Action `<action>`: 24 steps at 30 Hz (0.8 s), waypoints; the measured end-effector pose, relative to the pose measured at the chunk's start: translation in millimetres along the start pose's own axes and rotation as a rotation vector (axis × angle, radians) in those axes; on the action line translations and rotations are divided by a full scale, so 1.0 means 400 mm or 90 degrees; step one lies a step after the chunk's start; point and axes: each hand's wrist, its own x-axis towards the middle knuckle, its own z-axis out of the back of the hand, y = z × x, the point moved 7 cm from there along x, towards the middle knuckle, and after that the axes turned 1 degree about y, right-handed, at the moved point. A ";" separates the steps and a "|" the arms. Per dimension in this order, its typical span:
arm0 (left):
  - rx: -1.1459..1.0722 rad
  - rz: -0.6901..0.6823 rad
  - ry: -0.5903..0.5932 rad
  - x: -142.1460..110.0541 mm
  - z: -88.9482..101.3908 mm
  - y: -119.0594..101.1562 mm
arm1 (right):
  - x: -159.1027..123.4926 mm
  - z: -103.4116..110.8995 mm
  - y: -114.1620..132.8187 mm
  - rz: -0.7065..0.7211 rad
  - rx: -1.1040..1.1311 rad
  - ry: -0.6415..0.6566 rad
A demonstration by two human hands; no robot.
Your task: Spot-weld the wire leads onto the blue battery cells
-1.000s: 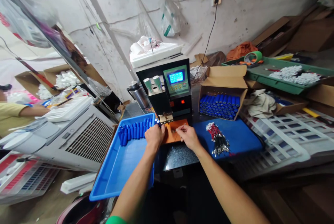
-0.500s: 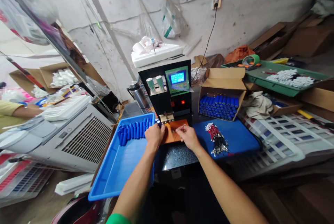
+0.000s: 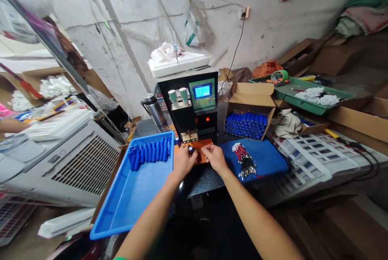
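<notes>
My left hand (image 3: 183,161) is closed around a blue cylindrical battery cell (image 3: 190,149), its pale end facing up. It is over the orange work plate (image 3: 198,145) at the foot of a black spot welder (image 3: 186,118). Just left of the welder's electrodes is a second blue cell (image 3: 178,142), close to my left fingers. My right hand (image 3: 214,156) is pinched at the plate's right side, a short gap from the cell; what its fingertips hold is too small to make out.
A blue tray (image 3: 133,195) with rows of blue cells lies left. A cardboard box (image 3: 251,88) of cells and a bundle of red and black wire leads (image 3: 245,159) on a blue mat (image 3: 273,163) are right. A steel flask (image 3: 156,110) stands behind the tray.
My left hand has turned and drawn slightly nearer me, and a cell now shows in its fingers. My right hand has moved slightly down. The view has shifted a little.
</notes>
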 end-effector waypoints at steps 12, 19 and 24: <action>-0.223 -0.009 0.062 0.011 -0.031 0.025 | 0.010 -0.010 -0.007 -0.041 0.014 -0.027; -0.286 -0.051 0.067 0.013 -0.029 0.013 | 0.038 -0.027 0.008 -0.047 -0.005 -0.029; -0.301 -0.060 0.072 0.013 -0.033 0.009 | 0.064 -0.047 0.021 -0.008 -0.042 -0.008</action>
